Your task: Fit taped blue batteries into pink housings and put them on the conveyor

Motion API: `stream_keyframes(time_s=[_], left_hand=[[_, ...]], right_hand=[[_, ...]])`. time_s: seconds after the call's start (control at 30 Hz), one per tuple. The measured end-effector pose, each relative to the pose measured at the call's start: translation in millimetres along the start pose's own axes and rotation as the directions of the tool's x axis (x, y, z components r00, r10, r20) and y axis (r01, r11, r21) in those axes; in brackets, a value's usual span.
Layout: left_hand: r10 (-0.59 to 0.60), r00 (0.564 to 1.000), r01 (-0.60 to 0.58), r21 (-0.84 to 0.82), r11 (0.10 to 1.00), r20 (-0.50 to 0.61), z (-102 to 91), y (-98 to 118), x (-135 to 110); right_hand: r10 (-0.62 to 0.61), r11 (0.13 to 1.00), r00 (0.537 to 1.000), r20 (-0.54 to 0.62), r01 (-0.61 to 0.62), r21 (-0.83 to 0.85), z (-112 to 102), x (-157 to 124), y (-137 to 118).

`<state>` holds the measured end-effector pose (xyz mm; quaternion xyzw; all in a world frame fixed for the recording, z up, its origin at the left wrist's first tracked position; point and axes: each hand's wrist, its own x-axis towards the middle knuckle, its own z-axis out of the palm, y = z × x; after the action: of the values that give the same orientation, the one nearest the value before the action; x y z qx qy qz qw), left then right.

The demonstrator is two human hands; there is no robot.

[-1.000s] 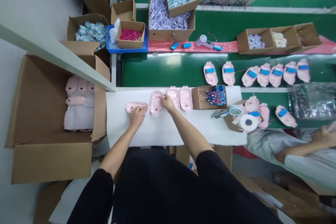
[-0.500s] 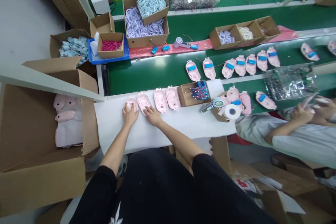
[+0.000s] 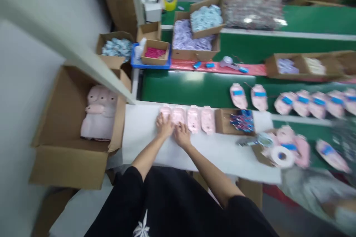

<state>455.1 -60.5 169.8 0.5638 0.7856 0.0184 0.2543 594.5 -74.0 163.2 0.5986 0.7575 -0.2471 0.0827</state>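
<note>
Several pink plastic shells lie in a row on the white sheet [image 3: 211, 152] before me. My left hand [image 3: 164, 126] rests on the leftmost pink shell [image 3: 166, 111], fingers spread over it. My right hand [image 3: 182, 136] lies just below the second pink shell [image 3: 178, 115], fingertips at its near edge. Two more pink shells [image 3: 200, 119] sit to the right, untouched. The picture is blurred, so any grip is unclear.
A large open carton [image 3: 69, 129] with pink parts stands at left. A small box of blue-wired parts [image 3: 238, 121] and a tape roll [image 3: 281, 155] sit at right. Pink shells with blue pieces [image 3: 294, 102] ride the green belt [image 3: 189, 87]. Boxes of rings [image 3: 194, 33] stand behind.
The leftmost shell has been turned from lying sideways to upright and pushed against the row. Both hands have come closer together. The view swung and blurred.
</note>
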Motion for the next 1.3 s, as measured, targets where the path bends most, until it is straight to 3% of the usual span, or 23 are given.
stream_keyframes(time_s=[0.1, 0.17, 0.23, 0.3, 0.37, 0.4, 0.43, 0.53, 0.6, 0.67, 0.77, 0.9, 1.0, 1.1, 1.17, 1.3], left_hand=[[0.138, 0.989, -0.144, -0.133, 0.980, -0.057, -22.4, -34.9, -45.2], [0.189, 0.966, -0.227, -0.226, 0.947, -0.178, -50.9, -79.3, -80.4], [0.134, 0.946, -0.228, -0.310, 0.923, -0.295, -88.1, -140.5, -107.6], [-0.071, 0.941, -0.083, -0.429, 0.899, -0.331, -126.0, -216.6, -113.2], [-0.358, 0.913, 0.194, -0.562, 0.804, -0.198, -155.8, -300.7, -91.4], [-0.473, 0.879, 0.351, -0.583, 0.733, -0.065, -165.7, -342.3, -71.8], [-0.532, 0.846, 0.428, -0.583, 0.690, -0.008, -171.8, -381.7, -48.4], [-0.644, 0.759, 0.563, -0.590, 0.578, 0.095, -167.0, -475.5, 26.6], [-0.707, 0.695, 0.618, -0.612, 0.493, 0.133, -149.1, -514.0, 68.6], [-0.769, 0.623, 0.648, -0.647, 0.401, 0.147, -126.4, -537.4, 100.9], [-0.842, 0.517, 0.644, -0.717, 0.266, 0.152, -94.9, -558.9, 135.5], [-0.880, 0.436, 0.570, -0.814, 0.108, 0.189, -62.5, -582.7, 163.2], [-0.887, 0.394, 0.493, -0.870, -0.015, 0.238, -41.4, -595.8, 169.4], [-0.878, 0.385, 0.390, -0.912, -0.125, 0.285, -27.5, -597.2, 167.0], [-0.862, 0.404, 0.310, -0.932, -0.187, 0.307, -26.9, -590.9, 164.1], [-0.837, 0.436, 0.173, -0.943, -0.284, 0.332, -51.8, -568.2, 159.7]], right_hand=[[-0.083, 0.994, 0.989, -0.124, 0.091, 0.056, 11.3, -21.8, -0.8], [-0.202, 0.969, 0.961, -0.190, 0.225, 0.103, 18.9, -39.8, -6.5], [-0.328, 0.920, 0.919, -0.217, 0.363, 0.149, 23.1, -60.0, -22.2], [-0.440, 0.858, 0.874, -0.205, 0.477, 0.192, 21.5, -76.6, -51.4], [-0.536, 0.791, 0.825, -0.179, 0.565, 0.235, 12.4, -81.2, -95.3], [-0.581, 0.755, 0.796, -0.167, 0.605, 0.256, 4.8, -77.5, -122.5], [-0.632, 0.712, 0.760, -0.154, 0.647, 0.274, -4.5, -69.5, -153.0], [-0.778, 0.589, 0.626, -0.057, 0.758, 0.280, -34.5, -22.8, -258.5], [-0.806, 0.588, 0.586, 0.084, 0.776, 0.227, -42.4, 23.2, -332.1], [-0.790, 0.608, 0.575, 0.213, 0.779, 0.153, -29.7, 77.7, -397.2], [-0.721, 0.631, 0.594, 0.358, 0.775, -0.014, 26.5, 166.5, -462.5], [-0.622, 0.629, 0.625, 0.472, 0.757, -0.174, 119.2, 272.0, -488.2], [-0.589, 0.678, 0.675, 0.444, 0.712, -0.182, 164.7, 326.3, -481.6], [-0.582, 0.716, 0.701, 0.412, 0.682, -0.149, 183.3, 353.9, -469.9], [-0.623, 0.689, 0.678, 0.390, 0.712, -0.137, 183.4, 358.0, -465.5], [-0.658, 0.600, 0.627, 0.417, 0.771, -0.213, 160.0, 337.8, -476.6]])
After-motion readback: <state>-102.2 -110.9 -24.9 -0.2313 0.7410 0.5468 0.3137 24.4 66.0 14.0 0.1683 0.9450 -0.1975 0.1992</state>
